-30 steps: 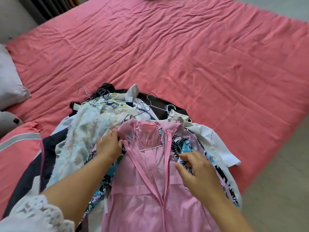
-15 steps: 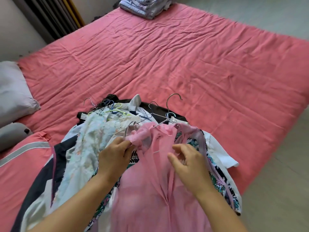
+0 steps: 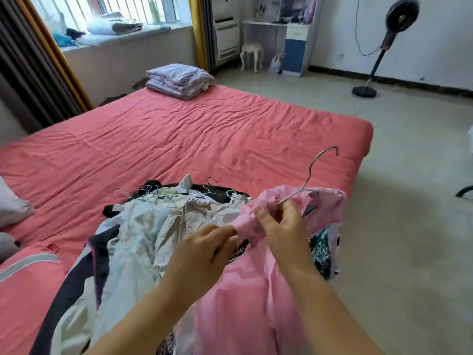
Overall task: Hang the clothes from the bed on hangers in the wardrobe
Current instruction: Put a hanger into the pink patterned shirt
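A pink garment on a metal wire hanger is lifted off the pile at the bed's near edge. My right hand grips the bunched pink collar and the hanger wire, whose hook points up and right. My left hand pinches the pink fabric just left of it. A floral garment hangs under the pink one. The rest of the clothes pile, with several hangers among it, lies on the coral-red bed. No wardrobe is in sight.
A folded quilt lies at the bed's far corner. Pillows sit at the left edge. A standing fan, a white stool and a blue-and-white cabinet stand across the grey floor to the right.
The pink garment and its hanger came up off the pile and moved right. My hands drew together at its collar. The view tilted up, bringing the room into sight.
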`<state>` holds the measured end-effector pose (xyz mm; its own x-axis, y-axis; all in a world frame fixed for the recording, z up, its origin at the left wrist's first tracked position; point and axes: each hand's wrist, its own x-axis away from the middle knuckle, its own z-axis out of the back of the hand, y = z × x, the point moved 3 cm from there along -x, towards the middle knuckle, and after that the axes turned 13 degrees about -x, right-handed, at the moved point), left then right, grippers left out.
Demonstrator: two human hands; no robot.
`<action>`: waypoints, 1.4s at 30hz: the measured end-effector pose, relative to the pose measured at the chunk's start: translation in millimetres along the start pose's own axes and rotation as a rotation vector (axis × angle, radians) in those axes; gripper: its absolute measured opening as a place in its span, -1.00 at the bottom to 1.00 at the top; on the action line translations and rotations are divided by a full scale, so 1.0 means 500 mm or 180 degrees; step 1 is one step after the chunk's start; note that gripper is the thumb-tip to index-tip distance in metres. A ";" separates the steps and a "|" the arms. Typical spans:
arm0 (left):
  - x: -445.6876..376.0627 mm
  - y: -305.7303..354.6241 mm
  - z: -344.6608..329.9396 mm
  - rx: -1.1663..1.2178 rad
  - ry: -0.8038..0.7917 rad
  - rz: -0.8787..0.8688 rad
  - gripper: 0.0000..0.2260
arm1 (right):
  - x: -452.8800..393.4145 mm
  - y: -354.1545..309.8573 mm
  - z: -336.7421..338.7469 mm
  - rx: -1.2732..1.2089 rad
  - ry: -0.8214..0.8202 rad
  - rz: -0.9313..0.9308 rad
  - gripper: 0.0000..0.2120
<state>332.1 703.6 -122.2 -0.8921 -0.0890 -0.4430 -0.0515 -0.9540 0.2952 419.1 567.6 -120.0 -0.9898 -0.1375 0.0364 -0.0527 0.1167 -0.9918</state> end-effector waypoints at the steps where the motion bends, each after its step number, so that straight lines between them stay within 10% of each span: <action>1: 0.015 0.012 0.027 0.0051 0.0112 -0.0021 -0.70 | 0.033 -0.020 0.011 0.0090 -0.0030 0.0066 -0.83; 11: 0.083 0.209 0.169 0.0677 0.0487 -0.0800 -0.68 | 0.412 -0.230 0.222 0.1808 0.0078 0.0551 -0.90; 24: 0.155 0.693 0.206 0.1442 0.0194 -0.2376 -0.69 | 0.813 -0.419 0.513 0.2339 0.1647 0.1053 -0.65; 35: 0.328 1.012 0.213 0.2560 -0.0183 -0.2857 -0.65 | 1.205 -0.478 0.672 0.3107 0.3552 0.0349 -0.28; 42: 0.413 1.229 0.234 0.3306 -0.0620 -0.3575 -0.80 | 1.365 -0.491 0.723 0.3631 0.4585 -0.0269 -0.44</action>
<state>63.7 132.4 66.9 -0.2197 0.6314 -0.7437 -0.9204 0.1186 0.3726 -195.8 89.6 103.9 -0.3536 0.8142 -0.4604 -0.6060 -0.5744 -0.5503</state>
